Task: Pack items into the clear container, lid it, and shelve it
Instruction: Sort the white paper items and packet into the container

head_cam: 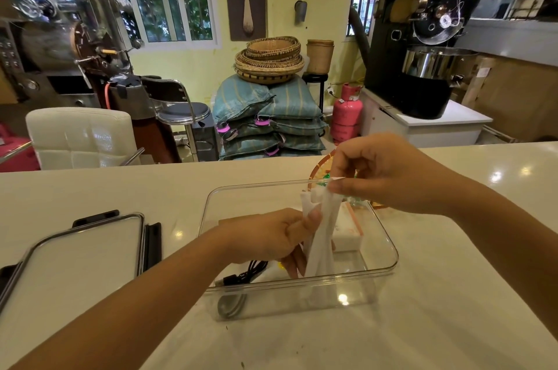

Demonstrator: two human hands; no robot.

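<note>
The clear container point(389, 251) sits on the pale counter in front of me. Both hands hold a bunch of white paper strips point(321, 236) upright over it. My left hand point(271, 236) grips the bunch at mid-height inside the container. My right hand point(389, 173) pinches its top end above the far rim. Inside lie a black cable point(246, 274), a white box with an orange edge point(347, 233) and a round metal piece point(231, 304). The container's lid point(78, 261), clear with black clips, rests flat on the counter to the left.
A round woven tray point(318, 171) with small colourful items lies behind the container, mostly hidden by my right hand. Beyond the counter's far edge stand a white chair point(80, 137), a stool, stacked sacks, a pink gas cylinder point(347, 112) and roasting machines.
</note>
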